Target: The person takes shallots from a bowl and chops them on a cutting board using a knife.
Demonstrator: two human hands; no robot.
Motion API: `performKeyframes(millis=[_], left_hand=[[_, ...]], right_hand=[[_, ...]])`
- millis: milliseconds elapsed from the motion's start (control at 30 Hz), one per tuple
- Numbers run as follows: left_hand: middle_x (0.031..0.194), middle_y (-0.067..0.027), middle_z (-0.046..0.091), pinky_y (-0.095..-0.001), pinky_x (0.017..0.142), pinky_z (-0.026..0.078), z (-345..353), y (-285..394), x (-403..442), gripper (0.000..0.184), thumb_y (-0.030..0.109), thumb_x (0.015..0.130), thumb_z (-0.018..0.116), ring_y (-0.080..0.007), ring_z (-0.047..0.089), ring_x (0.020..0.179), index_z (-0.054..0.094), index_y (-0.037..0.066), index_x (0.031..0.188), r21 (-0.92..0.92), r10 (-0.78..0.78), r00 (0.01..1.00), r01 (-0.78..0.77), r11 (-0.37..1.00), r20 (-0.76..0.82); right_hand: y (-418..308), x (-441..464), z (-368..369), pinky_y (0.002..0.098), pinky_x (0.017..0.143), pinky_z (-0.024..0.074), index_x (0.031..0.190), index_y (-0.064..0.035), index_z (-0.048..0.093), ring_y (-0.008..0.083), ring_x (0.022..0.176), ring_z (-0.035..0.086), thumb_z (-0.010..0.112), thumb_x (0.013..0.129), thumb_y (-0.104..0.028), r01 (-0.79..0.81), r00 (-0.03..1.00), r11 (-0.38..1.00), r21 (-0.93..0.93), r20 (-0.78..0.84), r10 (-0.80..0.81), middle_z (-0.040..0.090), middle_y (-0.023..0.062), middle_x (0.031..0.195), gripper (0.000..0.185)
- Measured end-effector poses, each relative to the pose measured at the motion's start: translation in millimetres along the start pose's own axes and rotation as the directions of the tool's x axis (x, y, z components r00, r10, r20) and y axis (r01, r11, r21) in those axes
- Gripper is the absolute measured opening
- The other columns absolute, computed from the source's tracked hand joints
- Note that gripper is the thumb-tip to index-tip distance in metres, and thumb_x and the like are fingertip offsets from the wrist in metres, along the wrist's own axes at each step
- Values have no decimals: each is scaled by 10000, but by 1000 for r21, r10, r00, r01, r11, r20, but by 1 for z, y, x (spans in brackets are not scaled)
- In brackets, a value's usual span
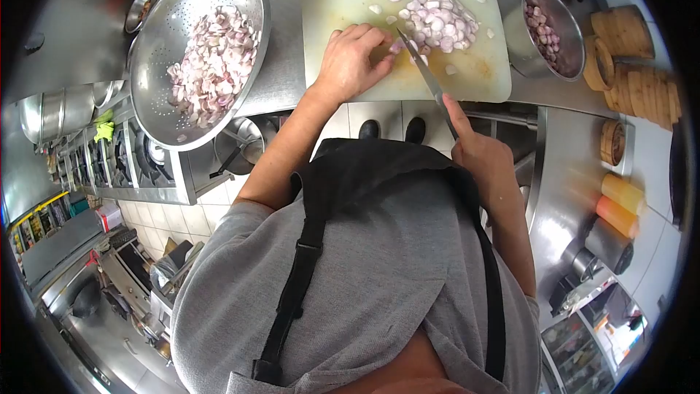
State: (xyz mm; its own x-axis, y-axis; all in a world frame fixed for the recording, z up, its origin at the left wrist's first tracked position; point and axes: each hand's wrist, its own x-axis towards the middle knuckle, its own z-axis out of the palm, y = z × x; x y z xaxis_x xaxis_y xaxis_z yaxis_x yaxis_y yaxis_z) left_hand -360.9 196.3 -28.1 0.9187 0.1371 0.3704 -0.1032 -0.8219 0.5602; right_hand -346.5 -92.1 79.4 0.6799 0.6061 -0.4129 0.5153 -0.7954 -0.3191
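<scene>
A pale cutting board lies on the metal counter, bearing a heap of sliced shallots and a few loose slices. My left hand rests on the board with its fingers curled at a piece of shallot, left of the knife blade. My right hand grips the handle of a knife, its index finger stretched along the top. The blade points up and left over the board, with slices beside it.
A large steel colander of cut shallots stands at left. Right of the board is a steel pot with whole shallots. Bamboo steamers and bottles sit further right; a stove is at left.
</scene>
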Motion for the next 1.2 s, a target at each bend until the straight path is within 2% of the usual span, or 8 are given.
performKeyframes(millis=[133, 300, 433, 633, 733, 900, 1100, 1200], left_hand=[[942, -35, 747, -396, 827, 572, 8, -6, 0, 190, 117, 853, 830, -253, 728, 874, 749, 111, 1024, -115, 70, 997, -71, 991, -14], [900, -98, 733, -341, 668, 586, 3, 4, -1, 155, 115, 906, 819, -203, 699, 697, 753, 63, 1036, -218, -81, 996, 88, 972, 41], [905, -91, 720, -340, 681, 584, 5, 3, 0, 137, 114, 907, 812, -210, 695, 706, 758, 64, 1023, -253, -92, 996, 94, 963, 20], [909, -77, 700, -348, 680, 577, 5, 1, 1, 117, 103, 912, 793, -210, 698, 742, 758, 76, 1021, -222, -44, 999, 45, 974, 14], [929, -78, 708, -353, 681, 577, 9, 2, -1, 118, 102, 908, 795, -214, 702, 758, 755, 76, 1016, -202, -61, 998, 62, 977, 10], [948, -78, 721, -362, 690, 585, 6, 1, 0, 130, 99, 904, 798, -245, 708, 780, 742, 70, 1018, -182, -35, 999, 33, 983, -9], [950, -79, 729, -367, 715, 593, 8, -2, -1, 138, 71, 888, 786, -260, 718, 824, 737, 62, 1016, -145, 34, 998, -42, 988, -58], [964, -80, 735, -368, 724, 595, 10, -1, -1, 136, 64, 885, 780, -269, 719, 840, 738, 64, 1014, -173, -17, 999, 11, 985, -35]], right_hand=[[8, 15, 18, 566, 763, 561, 1696, -301, 323, 416, 775, 735, 604, 919, -123, 36, 999, 997, -62, -3, -36, 732, 192, 821, 846], [5, 23, 14, 570, 752, 560, 1698, -307, 325, 407, 763, 729, 574, 926, -112, 78, 997, 996, -47, -25, -79, 723, 192, 803, 834], [1, 2, 0, 560, 746, 568, 1699, -304, 322, 408, 763, 729, 592, 929, -111, 35, 999, 994, -103, -6, -35, 725, 190, 803, 838], [4, -12, 5, 510, 714, 594, 1706, -319, 308, 385, 722, 741, 664, 901, -113, 146, 986, 989, -16, -80, -147, 723, 166, 764, 903], [21, 11, 35, 508, 662, 596, 1705, -333, 309, 367, 668, 735, 677, 886, -110, 115, 992, 974, -193, -35, -124, 715, 144, 725, 925], [9, -5, 21, 526, 585, 579, 1689, -349, 339, 350, 613, 724, 635, 897, -108, 179, 957, 970, -162, -201, -210, 711, 133, 700, 879], [8, 22, 32, 534, 638, 584, 1697, -348, 319, 360, 665, 738, 629, 895, -104, 89, 996, 964, -250, -4, -92, 723, 159, 738, 894], [9, 16, 28, 545, 653, 581, 1699, -351, 316, 370, 681, 739, 630, 896, -109, 107, 991, 983, -150, -62, -117, 735, 168, 768, 895]])
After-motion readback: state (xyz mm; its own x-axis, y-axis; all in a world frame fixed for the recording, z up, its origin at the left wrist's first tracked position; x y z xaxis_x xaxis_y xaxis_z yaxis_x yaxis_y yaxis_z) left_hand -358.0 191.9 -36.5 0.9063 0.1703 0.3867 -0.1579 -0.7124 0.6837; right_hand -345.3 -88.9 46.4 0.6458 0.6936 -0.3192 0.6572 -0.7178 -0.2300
